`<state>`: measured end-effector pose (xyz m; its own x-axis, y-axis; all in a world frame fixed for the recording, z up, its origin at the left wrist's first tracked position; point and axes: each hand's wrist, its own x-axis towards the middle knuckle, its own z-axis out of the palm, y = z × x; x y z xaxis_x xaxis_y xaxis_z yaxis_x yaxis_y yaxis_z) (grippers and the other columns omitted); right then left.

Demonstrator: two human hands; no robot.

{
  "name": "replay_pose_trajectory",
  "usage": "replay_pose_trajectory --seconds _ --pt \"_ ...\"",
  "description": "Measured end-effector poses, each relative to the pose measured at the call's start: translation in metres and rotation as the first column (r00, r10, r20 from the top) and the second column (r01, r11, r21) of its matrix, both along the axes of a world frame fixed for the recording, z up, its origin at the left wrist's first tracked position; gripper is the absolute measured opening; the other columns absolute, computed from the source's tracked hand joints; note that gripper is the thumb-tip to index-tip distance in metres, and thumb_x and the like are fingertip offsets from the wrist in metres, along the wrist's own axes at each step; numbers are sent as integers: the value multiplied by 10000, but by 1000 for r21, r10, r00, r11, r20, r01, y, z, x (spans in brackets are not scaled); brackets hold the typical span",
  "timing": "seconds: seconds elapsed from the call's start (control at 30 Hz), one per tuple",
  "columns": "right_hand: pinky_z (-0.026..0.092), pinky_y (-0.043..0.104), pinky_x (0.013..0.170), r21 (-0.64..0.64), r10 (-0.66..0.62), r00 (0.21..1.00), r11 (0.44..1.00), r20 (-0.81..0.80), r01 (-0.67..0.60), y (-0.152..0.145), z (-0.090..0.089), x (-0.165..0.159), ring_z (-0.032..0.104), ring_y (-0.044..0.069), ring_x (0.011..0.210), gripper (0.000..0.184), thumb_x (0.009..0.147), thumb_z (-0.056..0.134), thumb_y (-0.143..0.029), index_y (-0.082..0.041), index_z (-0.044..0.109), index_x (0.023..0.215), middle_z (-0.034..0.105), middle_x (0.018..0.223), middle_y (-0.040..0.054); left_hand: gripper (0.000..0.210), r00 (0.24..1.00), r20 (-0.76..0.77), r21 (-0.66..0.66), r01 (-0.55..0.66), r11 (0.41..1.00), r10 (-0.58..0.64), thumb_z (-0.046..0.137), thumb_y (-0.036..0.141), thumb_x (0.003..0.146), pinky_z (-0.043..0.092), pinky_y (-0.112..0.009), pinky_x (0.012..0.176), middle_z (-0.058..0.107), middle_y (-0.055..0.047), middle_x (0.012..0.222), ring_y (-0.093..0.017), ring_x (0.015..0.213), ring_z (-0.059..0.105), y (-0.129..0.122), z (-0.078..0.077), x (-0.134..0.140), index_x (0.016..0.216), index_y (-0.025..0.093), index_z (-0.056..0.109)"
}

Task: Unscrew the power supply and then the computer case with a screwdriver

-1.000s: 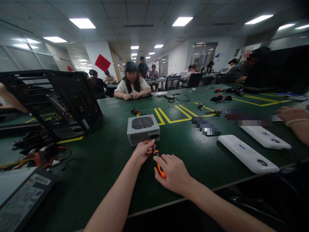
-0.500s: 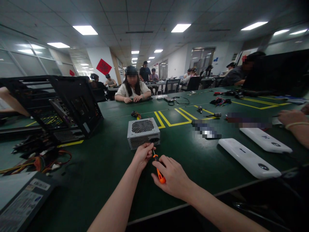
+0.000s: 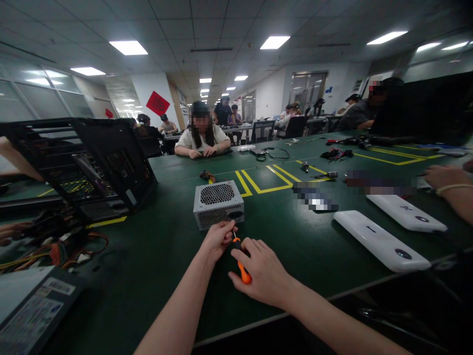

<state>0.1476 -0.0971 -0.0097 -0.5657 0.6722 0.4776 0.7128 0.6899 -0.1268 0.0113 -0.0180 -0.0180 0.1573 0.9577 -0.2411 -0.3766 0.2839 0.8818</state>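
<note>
A grey power supply unit (image 3: 218, 203) with a honeycomb grille stands on the green table in front of me. Close to its near face, my left hand (image 3: 218, 238) is closed in a pinch by the tip of a screwdriver. Whatever lies between those fingertips is too small to make out. My right hand (image 3: 264, 268) is closed on the orange-and-black handle of the screwdriver (image 3: 244, 272), its thumb spread away to the left. The thin shaft points up and forward toward the left fingertips.
At left stand an open black computer case (image 3: 121, 167), a bundle of cables (image 3: 55, 251) and another power supply (image 3: 40, 305), with someone's hand beside them. Two white power banks (image 3: 380, 240) lie to the right near another person's hand (image 3: 449, 180). A person (image 3: 201, 138) sits opposite.
Both hands and the screwdriver have barely moved, the handle shifting slightly left. Another person's hand has come into view at the cables on the left.
</note>
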Motion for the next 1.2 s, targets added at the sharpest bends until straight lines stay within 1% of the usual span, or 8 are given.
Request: replay_pose_trajectory --seconds 0.1,0.3,0.5,0.67,0.87,1.0,1.07,1.2 --pt "328 306 686 -20 -13 1000 1000 -23 12 0 -1 0 439 173 743 321 764 447 -363 -155 485 1006 490 839 62 186 1000 22 8 -10 1000 9 592 189 682 103 -113 295 361 67 377 26 298 196 2 -2 0 574 79 489" --pt "304 280 653 37 -27 999 999 32 26 1 -1 2 422 155 730 149 737 457 -200 -184 530 866 470 828 52 84 998 48 16 -40 999 40 567 131 687 123 -110 297 531 -17 588 28 331 271 2 -2 0 685 68 512" --pt "296 283 662 46 -35 999 998 4 34 2 -1 1 434 157 729 204 782 433 -297 -180 519 925 487 812 50 152 1000 -2 65 -31 997 31 596 200 668 116 -118 304 495 14 549 26 329 262 -2 -2 2 700 79 512" --pt "282 269 627 69 -41 999 997 26 39 2 -2 2 427 135 657 164 779 422 -202 -172 515 911 491 746 29 236 991 -126 100 -25 995 38 621 303 641 99 -127 302 345 86 413 10 301 242 -2 -4 3 640 115 478" --pt "274 276 638 69 -14 997 998 80 8 1 3 2 419 152 722 74 746 476 -244 -195 527 767 468 800 40 159 995 -88 80 -37 996 44 614 193 643 106 -123 299 493 14 572 28 326 258 -2 -1 -1 726 80 537" --pt "287 279 651 30 -27 999 999 33 26 1 1 0 429 153 711 221 781 435 -341 -178 515 906 484 795 46 181 998 -53 54 -28 998 30 596 155 653 118 -122 299 508 0 608 26 332 263 -1 -1 -2 809 70 566" --pt "289 273 649 22 -32 999 999 28 32 1 0 0 431 144 687 231 785 428 -286 -164 492 970 495 780 40 193 998 -55 61 -24 998 27 593 163 656 118 -123 300 508 0 611 25 332 263 0 -3 -1 822 68 573" --pt "279 265 637 43 -30 997 999 70 27 1 1 2 423 141 688 125 740 466 -197 -190 513 856 487 780 29 238 996 -86 95 -30 995 38 614 224 644 122 -125 303 510 2 614 21 338 281 -1 -5 1 829 76 585"
